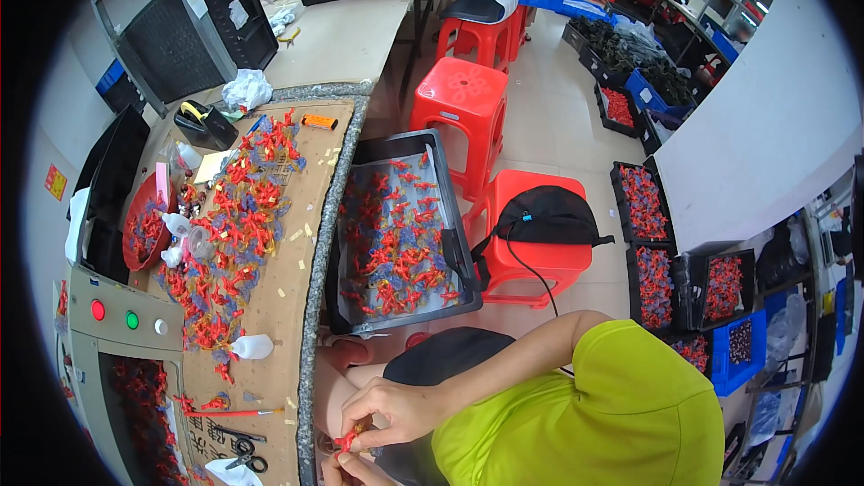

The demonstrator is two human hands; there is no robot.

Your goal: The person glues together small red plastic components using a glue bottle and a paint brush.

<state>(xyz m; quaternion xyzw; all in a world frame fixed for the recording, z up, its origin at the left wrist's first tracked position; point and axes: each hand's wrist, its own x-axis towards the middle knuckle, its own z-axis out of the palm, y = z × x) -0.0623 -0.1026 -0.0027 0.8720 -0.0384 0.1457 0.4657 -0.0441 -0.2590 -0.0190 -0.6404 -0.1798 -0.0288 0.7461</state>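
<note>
My right hand [389, 410] reaches in from the right with bent fingers, pinching a small red plastic figure [346, 441] close to the bench edge. Below it, my left hand [362, 470] grips the same figure from the other side; much of this hand is cut off by the lower rim. The figure's finer shape is hidden by my fingers. Beside my hands on the cardboard-covered bench [297, 306] lie a thin red brush [236, 412], black-handled scissors [248, 457] and a white squeeze bottle [253, 346]. Many red, purple and yellow figures [229, 252] are heaped farther along.
A black tray [468, 281] of similar figures stands right of the bench. Red stools [461, 94] are beyond, one bearing a black bag [551, 216]. Left is a machine with coloured buttons [132, 319]. More filled trays [641, 202] line the floor at right.
</note>
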